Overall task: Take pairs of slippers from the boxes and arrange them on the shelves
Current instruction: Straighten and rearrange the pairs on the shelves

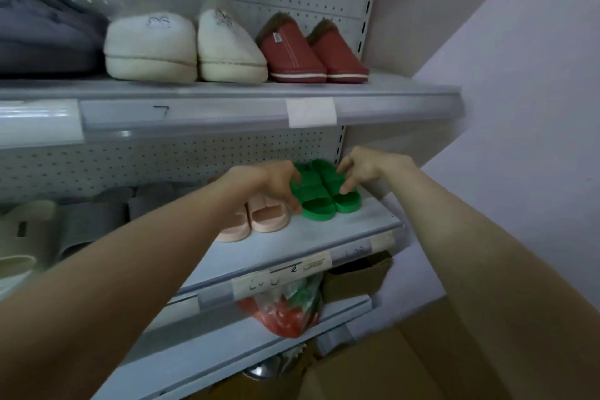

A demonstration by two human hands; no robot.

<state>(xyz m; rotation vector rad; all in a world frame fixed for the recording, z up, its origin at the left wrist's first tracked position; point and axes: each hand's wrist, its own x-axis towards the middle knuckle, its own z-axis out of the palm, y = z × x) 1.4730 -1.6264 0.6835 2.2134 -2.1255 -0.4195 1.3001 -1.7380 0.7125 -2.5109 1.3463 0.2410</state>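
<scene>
head cam: pair of green slide slippers [324, 193] at the right end of the middle shelf [350, 230], gripped from both sides
left hand [276, 178] grips the left slipper's outer edge, right hand [363, 169] pinches the right one, soles look flat on the shelf. pink slides [259, 219] sit just beside them on the left; cream slippers [185, 49] and red fur-lined slippers [311, 55] are on the shelf above.

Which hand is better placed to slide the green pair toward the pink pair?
Probably the right hand: it grips the green slippers from the right, ready to push left. The left hand sits between them and the pink slippers.
</scene>
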